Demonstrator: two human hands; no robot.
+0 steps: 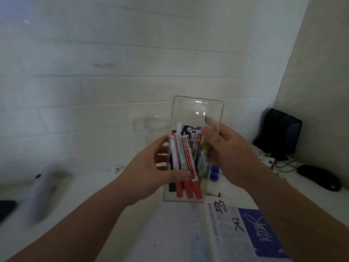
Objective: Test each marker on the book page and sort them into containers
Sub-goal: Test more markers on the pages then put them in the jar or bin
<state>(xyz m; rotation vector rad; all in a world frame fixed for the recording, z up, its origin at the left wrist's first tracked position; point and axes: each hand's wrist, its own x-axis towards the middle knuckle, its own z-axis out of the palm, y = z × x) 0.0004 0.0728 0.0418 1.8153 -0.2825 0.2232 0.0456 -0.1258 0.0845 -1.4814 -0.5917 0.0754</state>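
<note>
1. The clear box [198, 110] is held above the desk [170, 233], between both hands and tilted with its open end away from the camera.
2. The left hand [151, 167] grips the box's left side. Its thumb lies across the front wall and its fingers show through the plastic behind.
3. The right hand [226, 148] grasps the right side, with the thumb on the front wall and one finger along the right edge.
4. The box holds a bundle of markers [186, 167]. Several have white barrels and red caps, and darker ones are packed behind them. An exact count is not possible.
5. The box is rectangular, rigid and transparent, with glossy highlights near its far end.
6. A second clear vessel, a rounded jar [151, 123], stands on the desk behind the box. Its contents cannot be told.
7. The book [232, 229] lies open on the desk below the right forearm. It shows a printed page with bold black strokes and a blue page with white scribble.
8. A loose pen [37, 193], blurred, lies on the desk at far left.
9. A black mouse [319, 177] sits at far right.
</note>
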